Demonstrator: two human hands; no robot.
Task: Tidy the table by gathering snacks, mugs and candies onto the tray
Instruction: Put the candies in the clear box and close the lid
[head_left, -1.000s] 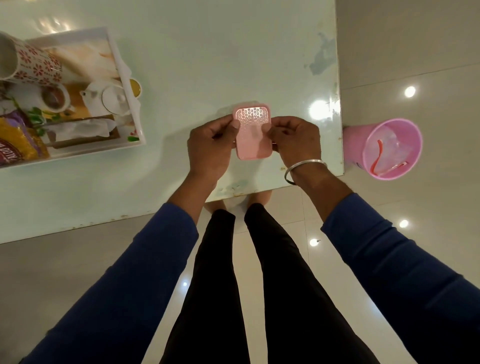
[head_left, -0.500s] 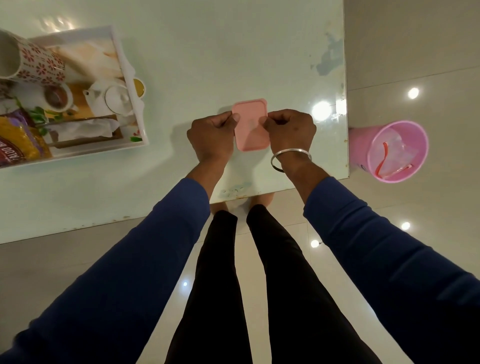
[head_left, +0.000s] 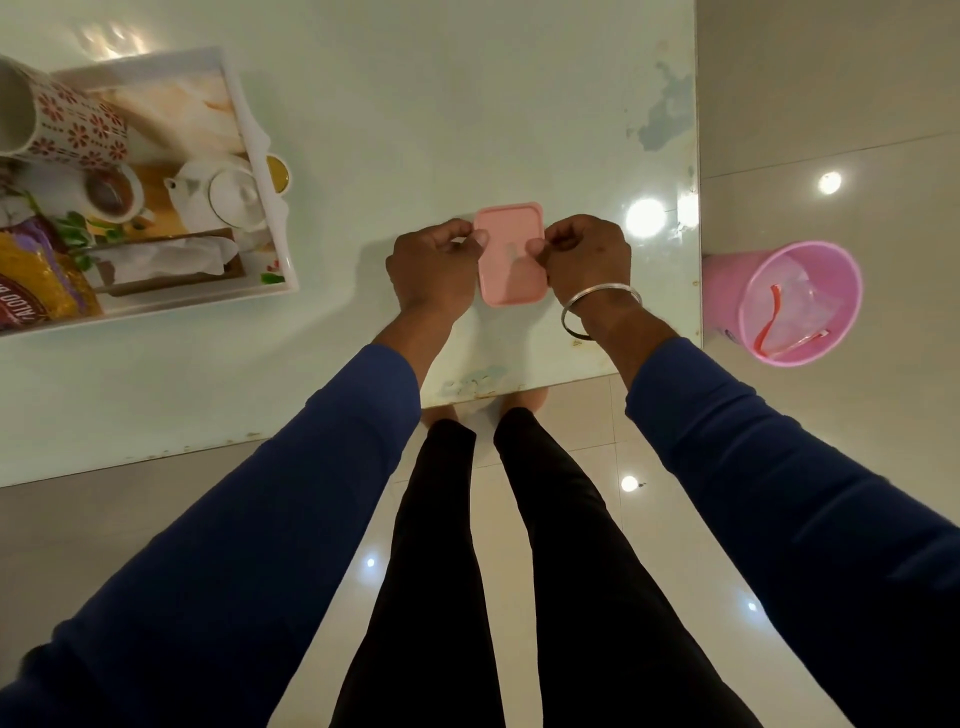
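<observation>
Pink box (head_left: 511, 254): lies flat on the table (head_left: 415, 130), long axis running away from the person, well right of the tray (head_left: 260, 156).
Left hand (head_left: 434, 270): fingers pinch its left edge.
Right hand (head_left: 587, 257): fingers pinch its right edge.
Nearer hand: neither; box sits between both.
Tray contents: floral mug (head_left: 67, 127), snack packet (head_left: 36, 286).

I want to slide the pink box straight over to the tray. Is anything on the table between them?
In the head view, only the left hand, gripping the pink box, lies that way; past it the table is bare up to the tray.
</observation>
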